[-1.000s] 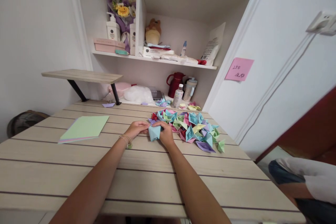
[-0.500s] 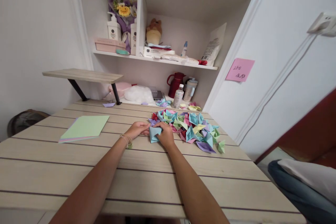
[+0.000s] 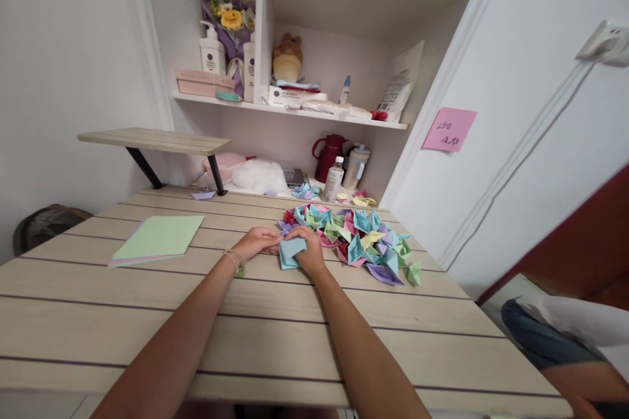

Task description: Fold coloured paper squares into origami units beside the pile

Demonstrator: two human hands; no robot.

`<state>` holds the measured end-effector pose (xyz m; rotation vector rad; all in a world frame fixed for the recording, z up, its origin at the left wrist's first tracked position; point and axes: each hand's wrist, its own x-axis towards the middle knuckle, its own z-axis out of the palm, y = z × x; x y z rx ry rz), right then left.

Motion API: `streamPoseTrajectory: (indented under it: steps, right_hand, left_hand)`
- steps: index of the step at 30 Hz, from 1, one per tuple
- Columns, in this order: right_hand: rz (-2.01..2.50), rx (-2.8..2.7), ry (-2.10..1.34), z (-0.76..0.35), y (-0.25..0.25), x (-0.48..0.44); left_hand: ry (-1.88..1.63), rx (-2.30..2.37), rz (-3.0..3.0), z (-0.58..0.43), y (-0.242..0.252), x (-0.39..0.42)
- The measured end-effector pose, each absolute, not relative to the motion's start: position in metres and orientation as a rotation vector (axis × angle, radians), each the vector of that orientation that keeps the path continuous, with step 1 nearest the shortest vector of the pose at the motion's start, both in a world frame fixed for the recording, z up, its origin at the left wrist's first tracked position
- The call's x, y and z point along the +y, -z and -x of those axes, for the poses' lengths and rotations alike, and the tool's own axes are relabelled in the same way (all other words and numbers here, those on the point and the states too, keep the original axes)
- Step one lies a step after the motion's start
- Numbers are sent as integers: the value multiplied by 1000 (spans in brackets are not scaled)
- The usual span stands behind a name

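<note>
A partly folded sheet of light-blue paper (image 3: 291, 253) is held just above the tabletop between my two hands. My left hand (image 3: 259, 242) has its fingers closed on the paper's left edge, and a bracelet circles that wrist. At the paper's right and upper edge, my right hand (image 3: 310, 250) grips it with fingers bent over the top. Right behind my hands lies a heap of folded paper boats (image 3: 361, 239) in blue, green, pink, purple and yellow. To the left rests a stack of flat paper sheets (image 3: 160, 237), pale green on top.
A small raised shelf (image 3: 154, 140) stands at the table's back left. Behind the heap are a clear bottle (image 3: 333, 179), a red jug (image 3: 329, 156) and a tumbler (image 3: 356, 167). Part of another person (image 3: 580, 340) shows at the right edge.
The light-blue paper's upper layer now shows wider toward my right hand. Both hands stay nearly in place. At the far right, the other person has shifted.
</note>
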<state>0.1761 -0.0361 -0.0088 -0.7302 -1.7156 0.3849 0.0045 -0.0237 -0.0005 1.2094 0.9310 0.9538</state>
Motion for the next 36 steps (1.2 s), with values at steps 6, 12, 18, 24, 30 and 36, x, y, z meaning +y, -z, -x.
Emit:
streamPoseTrajectory:
  steps: [6,12,18,24,30,36]
  right_hand:
    - [690,-1711,-443,-179,8,-36]
    - [719,-1685,-608,-180,9,-33]
    - [778,-1669,-825,-179,19,-28]
    - [843,-1596,-709,-182,20,-24]
    - [850,-1603,-819,-181,15,-29]
    - [761,-1637,-1066,-180,9,-37]
  left_hand:
    - [-962,931,-1212,-5,2,-23]
    - [-1113,909,-1184,-6,0,-23]
    - [-1275,958,-1251,-6,1,-24]
    - [-1208,907,-1295,-8,0,-29]
    - [-1282,905,-1251,-7,2,-27]
    - [-1432,955,-1159,-2,6,-18]
